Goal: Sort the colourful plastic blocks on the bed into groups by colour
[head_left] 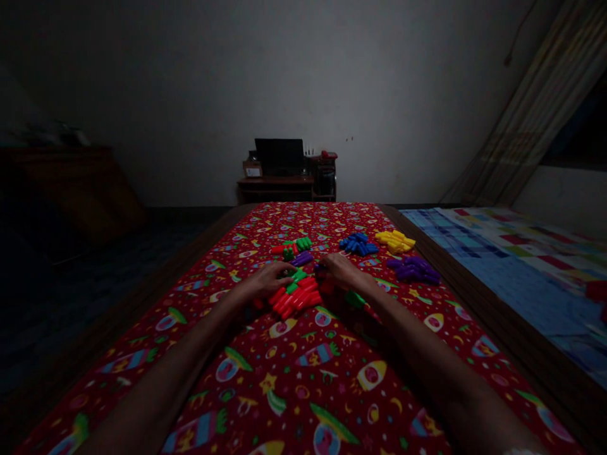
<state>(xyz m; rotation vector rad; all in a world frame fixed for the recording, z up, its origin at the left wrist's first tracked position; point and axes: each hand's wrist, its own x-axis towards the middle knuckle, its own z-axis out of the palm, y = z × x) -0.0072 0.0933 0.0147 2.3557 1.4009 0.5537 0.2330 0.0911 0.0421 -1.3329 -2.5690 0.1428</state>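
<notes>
A pile of red plastic toy pieces (298, 298), with green pieces (298, 275) among them, lies on the patterned red cloth between my hands. My left hand (271, 279) is at the pile's left side, its fingers curled in by the green pieces; what they hold, if anything, is hidden. To the right of the pile, my right hand (342, 270) has its fingers closed around a dark purple piece (320, 269), partly covered by the fingertips. Purple pieces (301, 260) rest just beyond the pile. A green piece (355, 299) shows under my right wrist.
Farther back are a small red and green group (303, 244), a blue pile (358, 244), a yellow pile (395, 241) and a purple pile (414, 270). The red cloth (327, 385) covers the table. A bed with a checked sheet (493, 278) stands right; a monitor (279, 156) stands by the wall.
</notes>
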